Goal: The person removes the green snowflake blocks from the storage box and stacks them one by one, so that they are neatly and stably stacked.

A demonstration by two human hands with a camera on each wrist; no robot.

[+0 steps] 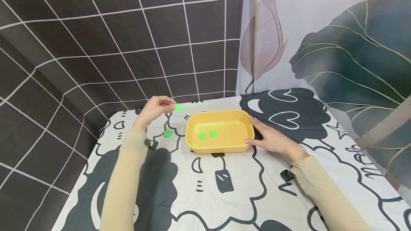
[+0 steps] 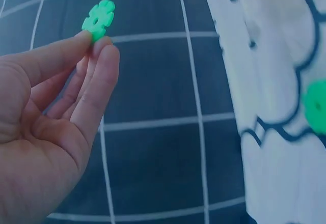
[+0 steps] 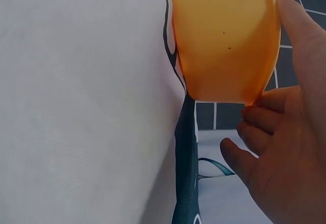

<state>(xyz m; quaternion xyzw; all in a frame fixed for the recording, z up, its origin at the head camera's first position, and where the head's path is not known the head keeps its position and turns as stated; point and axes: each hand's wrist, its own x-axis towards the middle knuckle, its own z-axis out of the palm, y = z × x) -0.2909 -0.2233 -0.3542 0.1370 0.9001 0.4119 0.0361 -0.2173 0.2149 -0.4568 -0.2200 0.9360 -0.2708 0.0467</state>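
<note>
My left hand [image 1: 158, 107] pinches a green snowflake building disc [image 2: 100, 19] by its edge between thumb and fingertips, up to the left of the yellow basin. The disc has notched edges and a small centre hole. The yellow basin [image 1: 219, 150] sits on the patterned cloth, two green discs [image 1: 213, 133] lying flat on its floor. At the basin's right end rests my right hand [image 1: 271, 138], fingers extended along the outside and thumb at the rim. In the right wrist view, its fingertips [image 3: 257, 107] meet the basin's outer wall [image 3: 224, 46].
Another green disc [image 1: 167, 133] lies on the cloth left of the basin, below my left hand. The black-and-white cartoon cloth [image 1: 221, 202] covers the surface. Behind hangs a dark grid-patterned cloth [image 1: 128, 45], beside a curtain with a flower and leaves [image 1: 346, 45].
</note>
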